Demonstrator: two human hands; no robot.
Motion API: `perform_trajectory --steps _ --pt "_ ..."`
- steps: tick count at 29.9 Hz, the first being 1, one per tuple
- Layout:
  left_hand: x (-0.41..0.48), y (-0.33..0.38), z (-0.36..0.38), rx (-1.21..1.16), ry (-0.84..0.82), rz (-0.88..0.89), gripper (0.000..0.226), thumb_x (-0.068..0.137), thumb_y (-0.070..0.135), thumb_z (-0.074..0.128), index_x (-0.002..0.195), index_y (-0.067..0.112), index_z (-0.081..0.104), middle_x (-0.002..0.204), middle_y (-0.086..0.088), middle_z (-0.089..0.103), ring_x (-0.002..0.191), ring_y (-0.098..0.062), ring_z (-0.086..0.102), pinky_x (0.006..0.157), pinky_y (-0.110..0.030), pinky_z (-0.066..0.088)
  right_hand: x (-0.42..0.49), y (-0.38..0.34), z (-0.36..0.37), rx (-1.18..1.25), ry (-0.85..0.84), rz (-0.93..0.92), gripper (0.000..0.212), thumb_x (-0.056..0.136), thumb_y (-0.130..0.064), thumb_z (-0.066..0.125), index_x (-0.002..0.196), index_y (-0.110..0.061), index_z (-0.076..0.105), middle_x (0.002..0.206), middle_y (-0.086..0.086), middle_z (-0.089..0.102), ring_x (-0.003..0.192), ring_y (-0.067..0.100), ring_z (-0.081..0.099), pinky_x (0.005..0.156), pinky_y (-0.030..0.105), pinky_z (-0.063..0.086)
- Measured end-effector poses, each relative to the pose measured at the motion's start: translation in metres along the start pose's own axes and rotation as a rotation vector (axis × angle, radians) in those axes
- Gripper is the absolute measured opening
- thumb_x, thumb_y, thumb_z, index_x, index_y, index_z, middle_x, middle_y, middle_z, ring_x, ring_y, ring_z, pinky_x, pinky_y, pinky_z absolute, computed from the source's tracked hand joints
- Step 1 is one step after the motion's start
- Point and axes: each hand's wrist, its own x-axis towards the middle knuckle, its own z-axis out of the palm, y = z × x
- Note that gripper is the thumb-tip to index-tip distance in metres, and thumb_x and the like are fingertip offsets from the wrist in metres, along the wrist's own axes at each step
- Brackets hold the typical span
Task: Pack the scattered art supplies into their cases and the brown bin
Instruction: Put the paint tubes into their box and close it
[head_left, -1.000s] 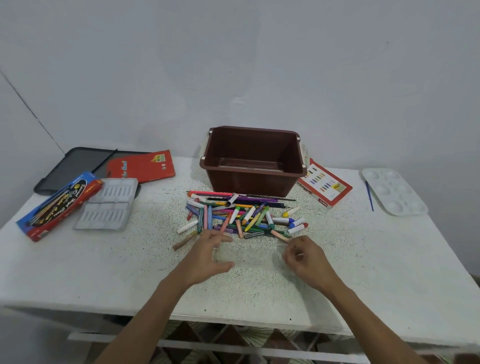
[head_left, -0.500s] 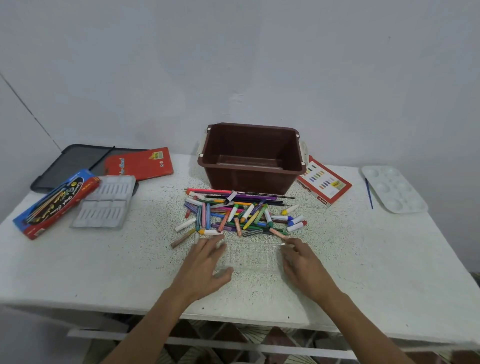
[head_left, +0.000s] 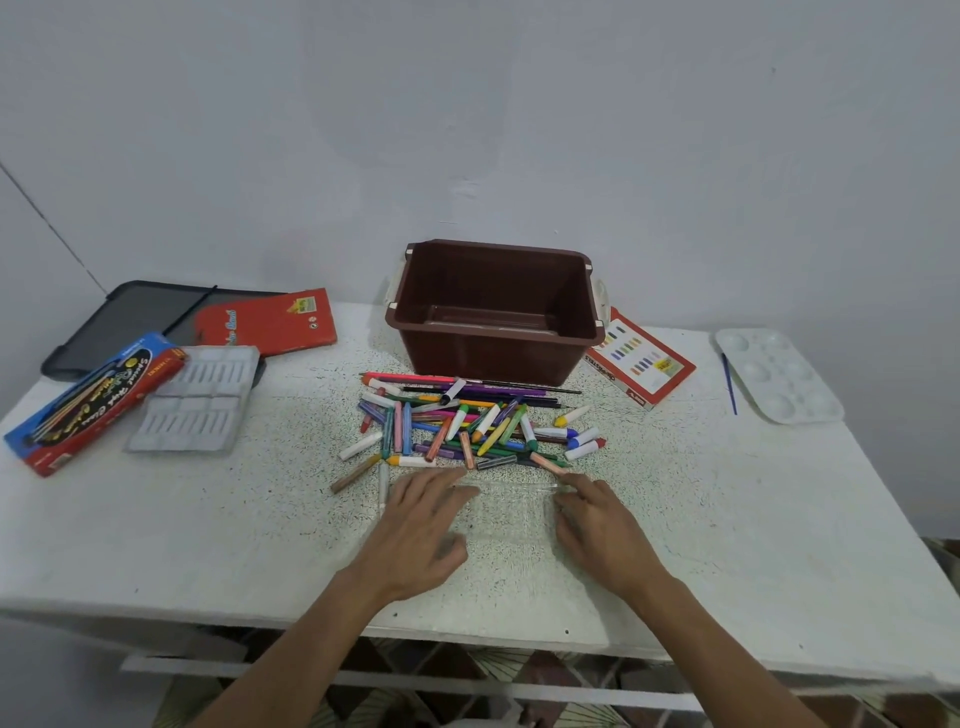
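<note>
Far left, table (head_left: 156, 519) edge: a blue-and-red box (head_left: 93, 402) is lying slantwise, its near end pointing toward the table's left corner. Behind it a dark flat tray (head_left: 119, 322) is sitting against the wall, with a red case (head_left: 270, 322) overlapping the tray's right side. A grey moulded insert (head_left: 200, 397) is lying just beside the blue-and-red box and is touching the red case's front edge.

Centre: the brown bin (head_left: 493, 312) is standing upright near the wall, open top facing up (something flat and clear seems to be lying on its floor; cannot tell what). Directly in front of it the pile of crayons and markers (head_left: 467, 423) is spreading loose across the table, with a few long pencils lying crosswise at the bin's foot and one brown crayon (head_left: 356, 474) straying off the pile's left front.

Just in front of the pile a clear plastic case (head_left: 511, 514) is lying flat. The left hand (head_left: 421, 530) is resting on its left end, palm down, fingers spread wide and straight. The right hand (head_left: 602, 530) is touching its right end, fingers lightly bent, forefinger reaching forward along the edge; neither hand is gripping anything.

Right: a red-and-white pastel box (head_left: 644, 364) is leaning in beside the bin's right wall. Further right a blue paintbrush (head_left: 729, 384) is lying just beside a white palette (head_left: 776, 374) near the table's far right corner.
</note>
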Motion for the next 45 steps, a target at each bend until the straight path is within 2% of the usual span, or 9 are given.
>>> perform_trajectory --steps 2,6,10,16,20,25,30,36,45 --pt "-0.001 -0.002 0.004 -0.006 -0.005 0.010 0.048 0.091 0.046 0.045 0.134 0.025 0.048 0.147 0.003 0.039 0.134 -0.017 0.033 0.110 -0.040 0.026 0.003 0.002 -0.003 0.054 -0.009 0.023 0.016 0.092 -0.019 0.055 0.094 -0.010 0.068 0.117 0.006 0.062 0.084 0.021 0.059 0.068 0.036 0.054" --pt "-0.003 -0.003 0.009 -0.009 0.014 0.006 0.046 0.093 0.049 0.046 0.132 0.025 0.050 0.146 0.003 0.040 0.135 -0.017 0.033 0.110 -0.037 0.024 0.014 0.008 -0.016 0.136 0.052 0.149 0.023 0.092 -0.013 0.060 0.114 -0.009 0.067 0.111 0.004 0.062 0.087 0.021 0.060 0.066 0.034 0.053" --pt "-0.002 -0.003 0.010 -0.016 0.022 0.002 0.046 0.093 0.049 0.047 0.131 0.025 0.051 0.146 0.003 0.040 0.135 -0.017 0.033 0.110 -0.035 0.023 0.033 0.022 -0.025 0.046 0.078 0.223 0.025 0.093 -0.011 0.058 0.117 -0.012 0.066 0.112 0.005 0.063 0.089 0.023 0.059 0.064 0.034 0.052" --pt "-0.003 -0.003 0.012 -0.015 0.024 -0.001 0.047 0.094 0.050 0.046 0.132 0.024 0.051 0.147 0.003 0.039 0.137 -0.018 0.031 0.111 -0.034 0.021 0.057 0.035 -0.028 -0.107 -0.049 0.187 0.033 0.096 -0.012 0.054 0.128 -0.013 0.062 0.118 0.012 0.061 0.099 0.030 0.055 0.067 0.037 0.050" --pt "-0.002 -0.003 0.013 -0.013 0.011 -0.008 0.047 0.093 0.050 0.047 0.133 0.024 0.050 0.148 0.003 0.038 0.138 -0.017 0.029 0.111 -0.035 0.020 0.061 0.038 -0.027 -0.207 -0.087 0.106 0.030 0.092 -0.015 0.062 0.122 -0.013 0.066 0.109 0.014 0.064 0.092 0.031 0.055 0.070 0.038 0.050" --pt "-0.002 -0.004 0.012 -0.020 -0.011 -0.016 0.047 0.095 0.052 0.042 0.134 0.026 0.048 0.148 0.005 0.035 0.139 -0.015 0.026 0.112 -0.038 0.025 0.060 0.038 -0.024 -0.267 0.013 0.092 0.030 0.077 -0.009 0.079 0.105 -0.011 0.069 0.094 0.014 0.065 0.074 0.031 0.057 0.054 0.035 0.047" --pt "-0.001 -0.004 0.011 -0.036 -0.009 -0.024 0.044 0.100 0.053 0.033 0.134 0.029 0.047 0.149 0.007 0.034 0.139 -0.013 0.025 0.112 -0.037 0.026 0.053 0.026 -0.032 0.044 0.185 0.170 0.011 0.093 -0.017 0.064 0.104 -0.014 0.064 0.095 0.001 0.066 0.081 0.021 0.052 0.059 0.034 0.046" --pt "-0.001 -0.001 0.010 -0.026 -0.017 -0.033 0.051 0.100 0.052 0.033 0.142 0.025 0.042 0.149 0.005 0.034 0.139 -0.015 0.027 0.110 -0.039 0.029 0.032 0.007 -0.046 0.602 0.173 0.465 0.006 0.091 -0.017 0.068 0.094 -0.019 0.063 0.084 -0.008 0.067 0.077 0.002 0.062 0.063 0.015 0.050" --pt "-0.002 -0.002 0.010 -0.009 -0.024 -0.024 0.057 0.100 0.052 0.032 0.148 0.022 0.038 0.151 0.000 0.035 0.140 -0.018 0.027 0.111 -0.040 0.028 0.014 -0.006 -0.039 0.676 0.055 0.533 0.011 0.087 -0.011 0.072 0.085 -0.019 0.065 0.076 -0.003 0.068 0.068 0.003 0.062 0.062 0.014 0.047"
